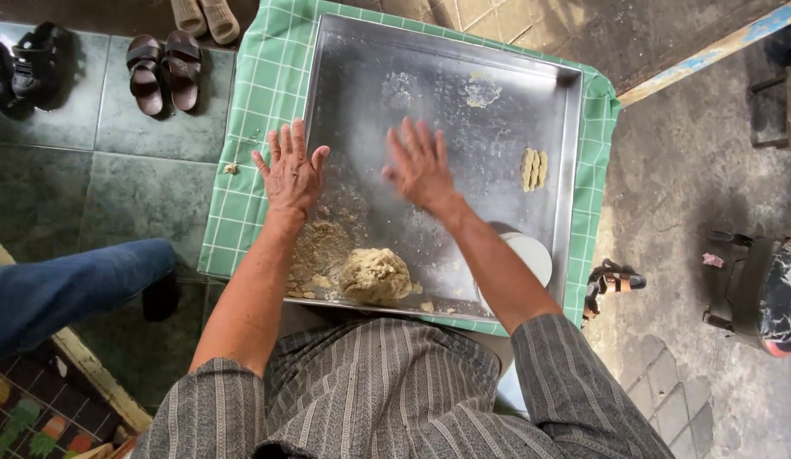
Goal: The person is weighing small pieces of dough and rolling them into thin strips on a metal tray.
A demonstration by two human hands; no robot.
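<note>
Dough lump point(375, 274) sits at near edge of metal tray point(344, 76), crumbs beside it. Left hand point(291, 172) flat, fingers spread, over tray's left rim; right hand point(421, 166) flat, open, mid-tray (blurred); neither grips anything. Lump lies nearer the person than both hands, presumably parked aside. Shaped dough pieces point(533, 168) toward tray's right wall. Checked green cloth point(251, 127) under tray, likely catching spill.

A large square metal tray point(566, 153), dusted with flour, lies on a green checked cloth. Near its front edge sits a rough beige dough lump point(375, 275) beside loose crumbs; three small shaped dough pieces point(533, 168) lie side by side at its right wall.
</note>
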